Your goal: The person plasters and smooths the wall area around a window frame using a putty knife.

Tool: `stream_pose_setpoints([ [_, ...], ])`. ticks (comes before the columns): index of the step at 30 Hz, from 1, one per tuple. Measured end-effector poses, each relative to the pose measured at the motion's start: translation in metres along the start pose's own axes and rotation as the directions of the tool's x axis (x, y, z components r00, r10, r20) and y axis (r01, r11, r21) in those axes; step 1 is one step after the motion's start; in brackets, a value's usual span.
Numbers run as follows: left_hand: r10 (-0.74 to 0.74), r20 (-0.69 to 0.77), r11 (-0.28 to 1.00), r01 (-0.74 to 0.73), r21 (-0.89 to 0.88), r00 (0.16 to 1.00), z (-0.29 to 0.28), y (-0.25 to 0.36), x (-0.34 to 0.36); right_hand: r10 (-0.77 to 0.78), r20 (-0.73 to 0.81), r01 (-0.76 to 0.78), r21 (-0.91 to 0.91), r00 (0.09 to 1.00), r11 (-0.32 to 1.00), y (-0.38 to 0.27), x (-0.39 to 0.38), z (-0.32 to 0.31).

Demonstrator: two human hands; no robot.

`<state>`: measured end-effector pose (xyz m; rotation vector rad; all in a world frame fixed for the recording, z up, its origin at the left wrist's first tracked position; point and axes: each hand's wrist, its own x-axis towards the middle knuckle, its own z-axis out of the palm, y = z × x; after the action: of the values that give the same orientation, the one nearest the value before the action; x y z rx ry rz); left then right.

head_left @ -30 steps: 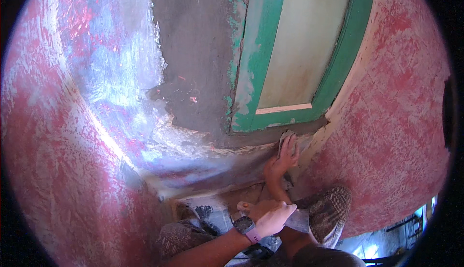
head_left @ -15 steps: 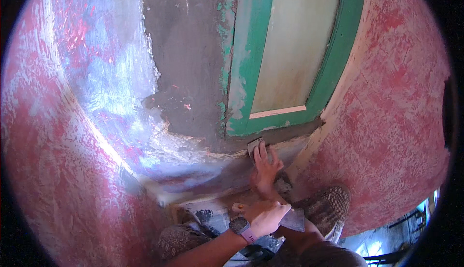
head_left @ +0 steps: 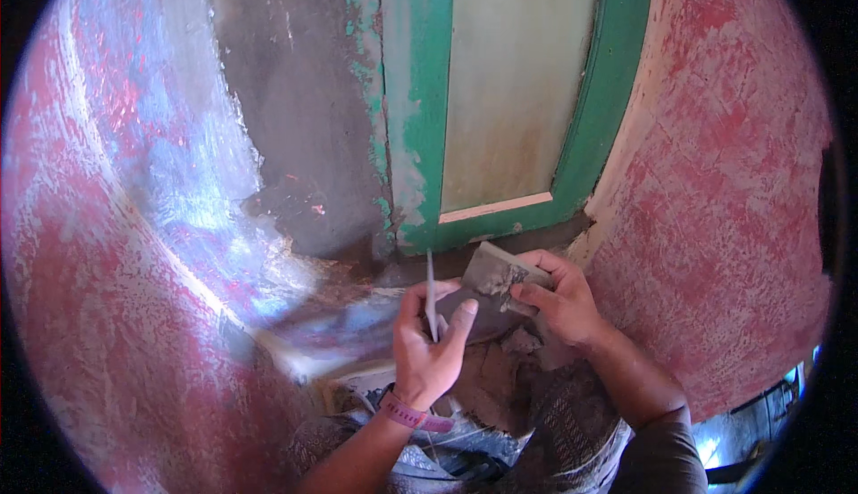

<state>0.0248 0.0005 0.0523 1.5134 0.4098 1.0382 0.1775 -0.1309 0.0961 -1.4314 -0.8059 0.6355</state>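
Observation:
My left hand (head_left: 424, 364), with a band at the wrist, grips a putty knife (head_left: 431, 290) whose thin blade points up and shows edge-on; most of its handle is hidden by the palm. Beside it, my right hand (head_left: 567, 306) pinches a flat rectangular plate (head_left: 487, 270) between thumb and fingers. Grey, lumpy mortar (head_left: 514, 279) clings to the plate near my thumb. Both tools are held up in front of the green-framed door (head_left: 500, 228), apart from the wall. A small gap separates the knife from the plate.
Bare grey plaster (head_left: 313, 136) runs up left of the door. Rough, chipped plaster (head_left: 299, 266) lies along its foot. Pink mottled walls (head_left: 733, 181) curve in on both sides. Below my hands are my patterned trouser legs (head_left: 572, 413) and a brown mass of material (head_left: 492, 378).
My right hand has drawn the plate back from the strip below the door and turned its mortar-covered face up. My left hand has risen, tipping the putty knife's blade upright. The view has shifted slightly.

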Motion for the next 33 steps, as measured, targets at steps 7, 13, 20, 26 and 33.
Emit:
stream_pose_setpoints([
  [7,-0.239,0.020,0.958,0.239,-0.156,0.971,0.014,-0.001,0.001,0.021,0.131,-0.042,0.159,0.991,0.986,0.038,-0.009,-0.006],
  [13,-0.174,0.090,0.981,0.180,-0.069,0.981,0.024,-0.012,0.002,0.019,0.077,-0.025,0.085,0.997,0.996,0.043,-0.023,-0.024],
  [20,-0.143,0.163,0.988,0.149,-0.026,0.976,0.041,-0.007,0.005,-0.017,-0.041,0.016,-0.022,0.999,1.000,0.033,-0.031,-0.036],
  [26,-0.185,0.196,0.981,0.193,-0.023,0.963,0.045,0.002,0.004,-0.059,-0.068,0.058,-0.017,0.996,0.998,0.023,-0.038,-0.038],
  [33,-0.228,0.238,0.957,0.262,-0.122,0.944,0.045,-0.002,0.009,-0.112,-0.179,0.125,0.063,0.977,0.990,0.024,-0.039,-0.047],
])
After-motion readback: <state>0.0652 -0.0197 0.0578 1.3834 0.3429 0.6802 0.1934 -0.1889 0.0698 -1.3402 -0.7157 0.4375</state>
